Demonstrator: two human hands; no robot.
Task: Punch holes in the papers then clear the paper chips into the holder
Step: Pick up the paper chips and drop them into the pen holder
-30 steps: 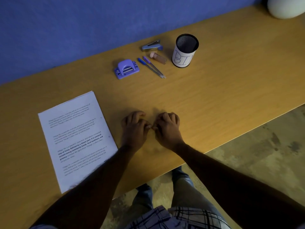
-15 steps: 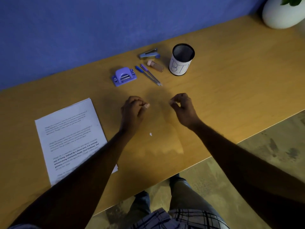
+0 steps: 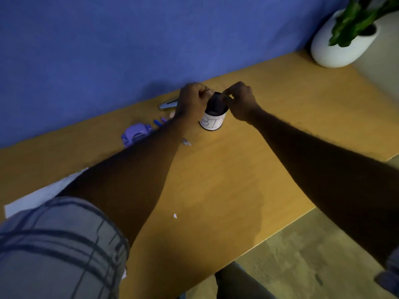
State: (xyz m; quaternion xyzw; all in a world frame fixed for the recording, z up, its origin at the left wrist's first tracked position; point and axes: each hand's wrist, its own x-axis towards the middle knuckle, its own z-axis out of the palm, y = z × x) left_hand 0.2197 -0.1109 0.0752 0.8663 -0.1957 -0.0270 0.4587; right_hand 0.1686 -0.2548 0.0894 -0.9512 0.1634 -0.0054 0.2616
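- Evidently the clearing step is in hand: the left hand [image 3: 194, 100] and the right hand [image 3: 241, 102] are held close together over the mouth of the black mesh cylindrical holder with a white paper label [image 3: 212, 123]. It stands on the orange-brown wooden counter [image 3: 237, 180], near the blue wall.
- The fingers of both hands are curled into tight pinches above the rim, presumably on paper chips, though anything pinched is too small to be made out.
- The punching is judged done, since the small purple plastic hole punch [image 3: 136, 134] lies untouched left of the holder, partly behind the left forearm.
- Next, the pinches would need to be let go squarely over the opening, so that nothing falls outside. After that, the white paper chip [image 3: 175, 216] lying nearer the counter's front edge would have to be picked up — a fine pinch on a very small, flat thing.
- Counted: two hands; one holder; one hole punch; one white paper chip in plain view; one lot of white papers [image 3: 43, 195] at the left, largely covered by the arm — the sheets cannot be counted.
- Also counted: one silvery stapler [image 3: 167, 104]; two pens [image 3: 158, 122], blue and purple, partly hidden; one white rounded plant pot [image 3: 341, 52] at the far right.
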